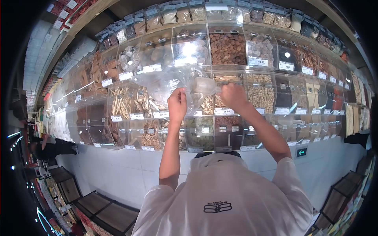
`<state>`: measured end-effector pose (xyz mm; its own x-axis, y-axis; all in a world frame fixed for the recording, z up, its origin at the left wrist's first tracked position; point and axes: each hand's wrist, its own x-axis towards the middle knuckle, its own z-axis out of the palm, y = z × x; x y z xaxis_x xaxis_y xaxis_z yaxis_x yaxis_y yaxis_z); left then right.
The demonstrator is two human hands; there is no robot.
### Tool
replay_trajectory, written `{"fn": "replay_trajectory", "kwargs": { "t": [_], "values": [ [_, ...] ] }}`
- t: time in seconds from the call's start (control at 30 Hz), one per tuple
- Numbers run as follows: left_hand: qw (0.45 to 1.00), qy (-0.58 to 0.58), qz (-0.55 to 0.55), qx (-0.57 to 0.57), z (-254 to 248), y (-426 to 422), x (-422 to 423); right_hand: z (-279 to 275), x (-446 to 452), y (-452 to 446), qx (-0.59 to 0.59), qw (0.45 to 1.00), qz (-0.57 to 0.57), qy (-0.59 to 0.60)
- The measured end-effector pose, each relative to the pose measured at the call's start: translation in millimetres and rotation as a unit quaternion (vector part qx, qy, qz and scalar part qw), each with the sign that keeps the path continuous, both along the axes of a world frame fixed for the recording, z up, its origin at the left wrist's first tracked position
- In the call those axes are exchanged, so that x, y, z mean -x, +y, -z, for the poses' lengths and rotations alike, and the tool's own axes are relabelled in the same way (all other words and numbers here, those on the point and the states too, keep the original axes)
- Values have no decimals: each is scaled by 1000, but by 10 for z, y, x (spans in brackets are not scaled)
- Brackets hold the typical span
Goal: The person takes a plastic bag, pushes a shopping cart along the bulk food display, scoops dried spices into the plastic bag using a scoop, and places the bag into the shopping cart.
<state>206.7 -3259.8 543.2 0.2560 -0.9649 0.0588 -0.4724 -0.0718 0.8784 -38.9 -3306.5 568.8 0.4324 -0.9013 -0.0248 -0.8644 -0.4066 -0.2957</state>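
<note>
Thumb and fingers of my left hand (178, 105) are closed on the edge of a clear plastic bag (167, 84), which spreads out in front of the bins. My right hand (233, 96) is a fist at the front of the middle row of bins. From it a clear plastic scoop (204, 85) points left toward the bag; glare blurs its outline. Behind and below the scoop lie pale dried slices (207, 104) in a clear bin. Just right of my right hand is a bin of round beige pieces (260, 94).
Clear bins of dried goods with price tags (258, 62) rise in tiers, one holding brown dried pieces (227, 48). Packed bags (183, 15) line the top shelf. Behind me are dark-framed stands (106, 208). Another person (51, 148) is at the far left.
</note>
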Motion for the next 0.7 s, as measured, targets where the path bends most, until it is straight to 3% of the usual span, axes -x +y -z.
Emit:
{"fn": "replay_trajectory", "kwargs": {
  "t": [0.07,0.17,0.2,0.23,0.27,0.37,0.43,0.7],
  "values": [
    [984,173,-32,-24,-88,57,-3,-97,264,-138,-54,995,34,78],
    [947,317,-36,-41,-186,110,-57,-695,794,-79,-15,999,46,-10],
    [943,328,-40,-38,-214,130,-55,-904,926,-77,11,998,56,-21],
    [944,326,-45,-38,-284,129,-26,-1112,1019,-150,-1,995,81,52],
    [944,324,-51,-38,-372,124,23,-1347,1082,-216,-7,996,80,28],
    [956,291,-22,-12,-298,92,80,-1693,1152,-498,58,979,74,183],
    [959,282,-7,11,-257,53,106,-1741,1030,-728,60,954,79,282],
    [947,322,-17,-13,-238,102,77,-1450,380,-1237,-21,948,80,307]
  ]
}}
